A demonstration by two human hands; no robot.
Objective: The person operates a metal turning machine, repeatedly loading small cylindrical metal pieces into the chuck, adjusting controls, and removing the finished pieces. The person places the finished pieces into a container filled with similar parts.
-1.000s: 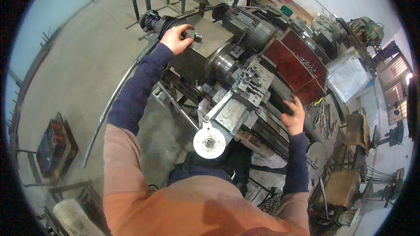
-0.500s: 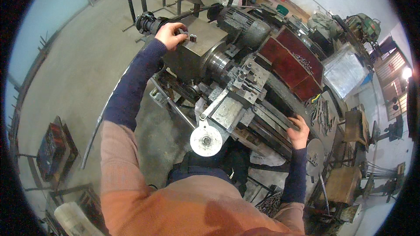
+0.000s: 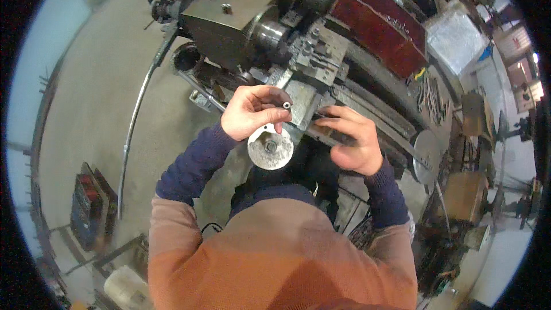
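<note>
Close to the camera, an orange-and-brown sweater point(image 3: 270, 252) fills the foreground, its lower part cut off by the frame. Just beyond, the person's left hand point(image 3: 256, 113) pinches a small metal bushing point(image 3: 287, 105) between thumb and forefinger; the piece sits at the very tips, its round hole facing the camera, the rest of its length out of sight. To its right, well apart from the bushing, the right hand point(image 3: 356, 140) hovers with bent fingers near the edge of a metal slide point(image 3: 301, 102); whether those fingertips grip anything cannot be told. Under the left hand, a pale round disc point(image 3: 271, 152) is partly covered along its upper edge. Farther off stand a tool post point(image 3: 322, 51) and a shiny chuck point(image 3: 268, 35), its working end hard to make out. Two small dark pieces point(image 3: 226, 8) rest atop the boxy headstock point(image 3: 229, 0); beyond the slideway, a dark-red tray point(image 3: 373, 34) holds indistinct contents.
</note>
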